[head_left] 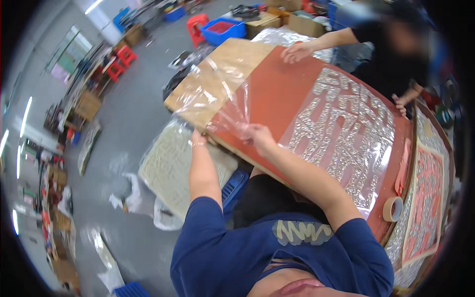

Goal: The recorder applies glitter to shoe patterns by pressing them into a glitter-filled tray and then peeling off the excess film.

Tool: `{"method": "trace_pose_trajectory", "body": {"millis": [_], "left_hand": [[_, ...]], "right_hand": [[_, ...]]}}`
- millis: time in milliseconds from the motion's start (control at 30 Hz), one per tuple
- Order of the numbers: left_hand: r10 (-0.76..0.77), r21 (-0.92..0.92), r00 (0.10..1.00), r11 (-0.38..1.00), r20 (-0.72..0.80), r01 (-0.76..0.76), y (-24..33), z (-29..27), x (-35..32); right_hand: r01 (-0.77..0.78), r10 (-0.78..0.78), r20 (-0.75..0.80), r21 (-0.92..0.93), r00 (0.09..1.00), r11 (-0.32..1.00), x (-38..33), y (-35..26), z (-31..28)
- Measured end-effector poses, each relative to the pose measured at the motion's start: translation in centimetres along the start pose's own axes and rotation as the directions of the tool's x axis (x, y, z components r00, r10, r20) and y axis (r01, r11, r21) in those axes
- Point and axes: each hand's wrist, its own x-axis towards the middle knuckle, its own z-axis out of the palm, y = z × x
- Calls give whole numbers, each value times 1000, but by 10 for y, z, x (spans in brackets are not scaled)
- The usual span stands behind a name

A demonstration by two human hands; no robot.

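Blue sleeves; both hands pinch clear film over red panel

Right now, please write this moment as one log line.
left hand: grips film edge | right hand: pinches film on red board | tape roll: on board | co-worker hand: on far edge
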Motion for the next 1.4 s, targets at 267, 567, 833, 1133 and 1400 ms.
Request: {"method": "trace_pose_trajectory", "body": {"millis": [267, 567, 833, 1133, 1400], "left_hand": [[-32, 225, 994, 973, -109, 56, -10, -23, 37], [132, 131, 960, 986, -246, -102, 13, -18, 59], [591, 360, 804, 765, -66, -533, 80, 96, -118], [546, 56, 649, 741, 531, -669, 87, 225, -288], [359, -101, 509, 880, 782, -464, 3, 356, -337]], "right_hand": [[-143, 147, -88, 51, 985, 988, 0, 5, -12], [48, -78, -301, -105, 950, 993, 18, 24, -12], [202, -161, -463, 40, 871, 978, 30, -38, -66], [531, -451, -403, 107, 796, 841, -81, -203, -106], [826, -780, -494, -194, 384, 529, -249, -260, -208]]}}
